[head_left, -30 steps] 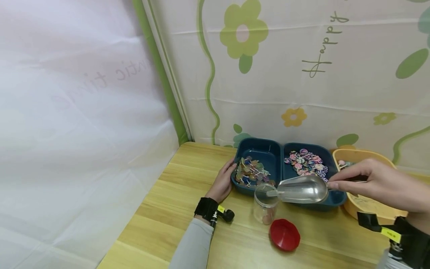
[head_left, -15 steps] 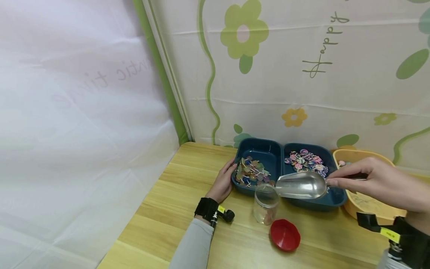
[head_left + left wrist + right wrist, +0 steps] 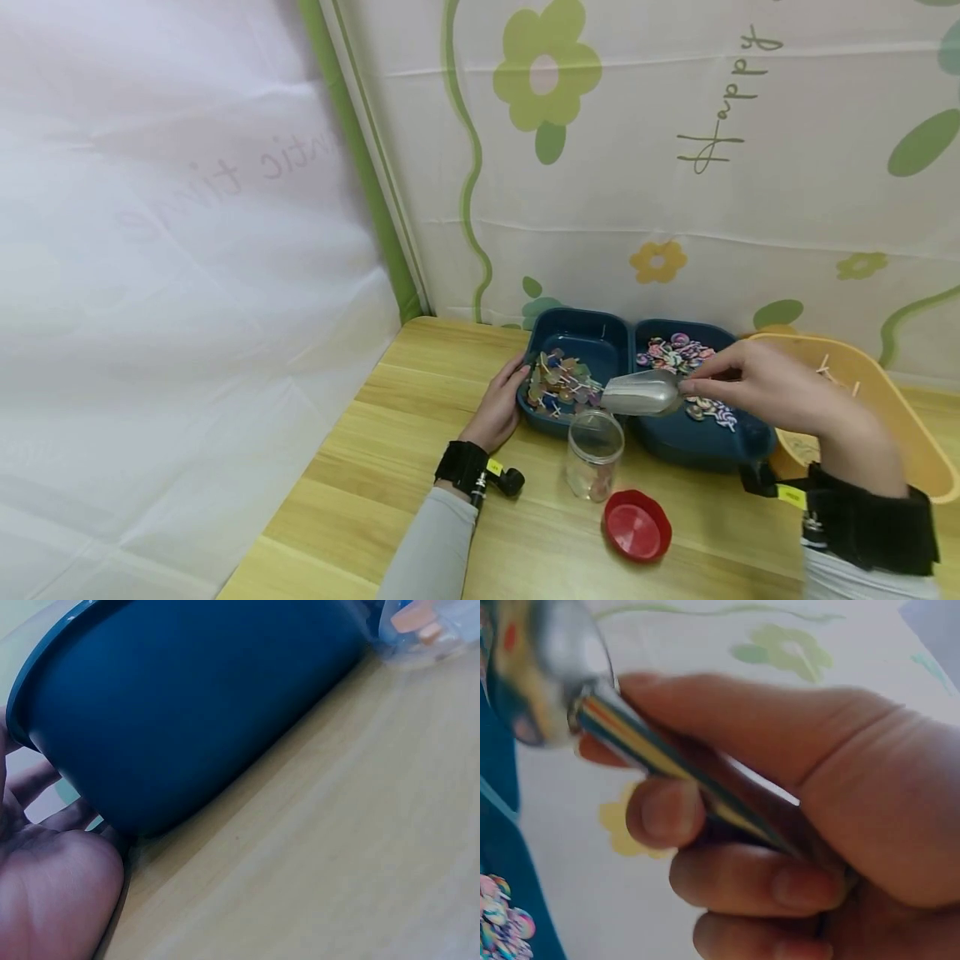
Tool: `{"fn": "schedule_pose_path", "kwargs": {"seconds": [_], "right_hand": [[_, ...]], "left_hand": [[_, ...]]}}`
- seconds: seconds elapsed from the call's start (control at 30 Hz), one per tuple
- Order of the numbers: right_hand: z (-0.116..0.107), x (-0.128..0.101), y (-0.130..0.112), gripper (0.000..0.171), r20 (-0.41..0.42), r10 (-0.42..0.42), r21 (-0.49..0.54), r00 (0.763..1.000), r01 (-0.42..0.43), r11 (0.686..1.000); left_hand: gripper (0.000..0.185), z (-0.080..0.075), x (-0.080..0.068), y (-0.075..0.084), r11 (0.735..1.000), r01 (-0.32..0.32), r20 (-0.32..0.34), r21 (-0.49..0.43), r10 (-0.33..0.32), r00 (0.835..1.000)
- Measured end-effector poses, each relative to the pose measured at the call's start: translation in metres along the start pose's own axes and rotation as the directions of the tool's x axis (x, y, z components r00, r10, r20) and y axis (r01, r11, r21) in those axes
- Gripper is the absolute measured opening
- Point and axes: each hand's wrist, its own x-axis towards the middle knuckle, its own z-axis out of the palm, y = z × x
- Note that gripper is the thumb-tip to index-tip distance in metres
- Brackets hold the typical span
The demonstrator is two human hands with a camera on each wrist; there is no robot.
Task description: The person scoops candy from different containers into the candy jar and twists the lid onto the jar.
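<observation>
Scoop (image 3: 637, 393), metal and shiny, is in the right hand (image 3: 783, 392), whose thumb and curled fingers pinch its handle (image 3: 649, 746). Its mouth faces left and, in the head view, lies just beyond the open clear jar (image 3: 585, 473); how high it sits I cannot tell. Pinkish-orange bits lie at the jar's bottom, and a red lid (image 3: 637, 527) is just beside it, to the right and nearer. Left and far of the jar, a blue section (image 3: 596, 329) holds amber, purple and blue lollipops (image 3: 558, 383); the left hand (image 3: 497, 408) rests against its left side, fingers apart. A second blue section (image 3: 686, 442), to the right, holds striped lollipops (image 3: 667, 354). Farther right, a yellow bin (image 3: 862, 358), partly behind the right hand, shows white sticks (image 3: 824, 367). All stand on a wooden table (image 3: 360, 467) before a flowered curtain (image 3: 570, 208).
</observation>
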Motion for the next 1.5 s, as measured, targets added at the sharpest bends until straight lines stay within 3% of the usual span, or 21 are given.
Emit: {"fn": "schedule_pose_path", "kwargs": {"seconds": [0.13, 0.27, 0.4, 0.53, 0.77, 1.1, 1.5], "right_hand": [[0.019, 0.020, -0.010, 0.012, 0.043, 0.061, -0.072, 0.997, -0.058, 0.996], [0.055, 0.044, -0.020, 0.012, 0.056, 0.088, -0.158, 0.995, -0.079, 0.984], [0.096, 0.066, -0.023, 0.017, 0.090, 0.056, -0.142, 0.994, -0.043, 0.989], [0.114, 0.073, -0.017, 0.017, 0.079, 0.038, -0.086, 0.996, -0.031, 0.996], [0.109, 0.073, -0.007, 0.017, 0.099, -0.036, -0.004, 0.994, 0.037, 0.999], [0.095, 0.070, -0.001, 0.018, 0.183, -0.076, 0.100, 0.980, 0.058, 0.993], [0.090, 0.068, 0.015, 0.019, 0.106, -0.190, 0.238, 0.976, 0.161, 0.958]], "left_hand": [[0.048, 0.000, 0.000, 0.000, 1.000, -0.003, 0.008, 0.004, 0.003, 1.000], [0.048, -0.001, 0.000, -0.001, 1.000, 0.006, 0.005, 0.005, -0.006, 1.000], [0.049, -0.002, -0.001, -0.001, 1.000, 0.009, 0.002, 0.012, -0.009, 1.000], [0.049, -0.004, -0.003, -0.001, 1.000, 0.019, -0.004, 0.004, -0.019, 1.000], [0.048, -0.004, -0.004, -0.001, 1.000, 0.017, 0.004, 0.005, -0.017, 1.000], [0.047, -0.002, -0.003, 0.000, 1.000, 0.013, -0.003, 0.014, -0.013, 1.000], [0.048, 0.000, 0.000, 0.000, 1.000, -0.011, -0.001, 0.015, 0.011, 1.000]]}}
